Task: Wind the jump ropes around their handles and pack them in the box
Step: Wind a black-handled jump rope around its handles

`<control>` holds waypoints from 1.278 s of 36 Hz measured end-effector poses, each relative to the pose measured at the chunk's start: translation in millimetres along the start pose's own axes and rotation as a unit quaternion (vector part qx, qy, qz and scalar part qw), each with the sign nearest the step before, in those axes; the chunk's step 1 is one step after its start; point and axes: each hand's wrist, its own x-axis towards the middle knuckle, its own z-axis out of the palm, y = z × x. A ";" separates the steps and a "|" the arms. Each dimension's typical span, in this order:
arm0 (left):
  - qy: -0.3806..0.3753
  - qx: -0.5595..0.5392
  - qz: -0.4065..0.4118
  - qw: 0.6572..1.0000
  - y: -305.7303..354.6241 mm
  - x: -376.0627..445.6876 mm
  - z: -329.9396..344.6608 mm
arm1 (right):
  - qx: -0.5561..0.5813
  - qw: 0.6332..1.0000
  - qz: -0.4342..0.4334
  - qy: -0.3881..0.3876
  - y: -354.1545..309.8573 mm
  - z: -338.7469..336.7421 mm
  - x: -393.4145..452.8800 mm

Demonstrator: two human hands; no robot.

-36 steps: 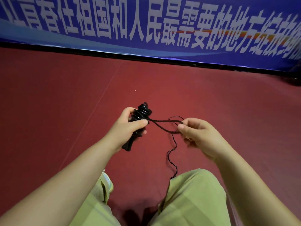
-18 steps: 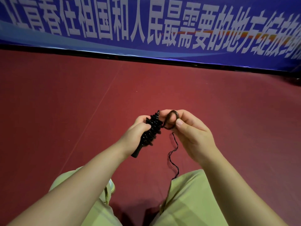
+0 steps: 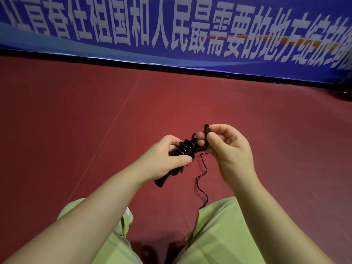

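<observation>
Red floor (image 3: 76, 130): wide bare stretch ahead and to both sides, bounded at far edge by blue banner (image 3: 171, 25) with white characters. Green trousers (image 3: 224, 231) at bottom edge. Left hand (image 3: 162, 159) curled around black handle (image 3: 162, 181), wound rope (image 3: 187, 147) bunched above thumb. Right hand (image 3: 228, 149) pinches rope loop just beside coil. Thin tail (image 3: 200, 180), possibly frayed, hangs to knee.

Rope bundle (image 3: 187, 149) between both hands

Red floor (image 3: 76, 121) below a blue banner (image 3: 190, 25) with white characters
</observation>
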 end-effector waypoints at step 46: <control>0.029 0.117 0.098 0.988 0.1 -18.1 2.7 | -0.095 0.947 0.194 -0.238 -11.5 -21.3 36.5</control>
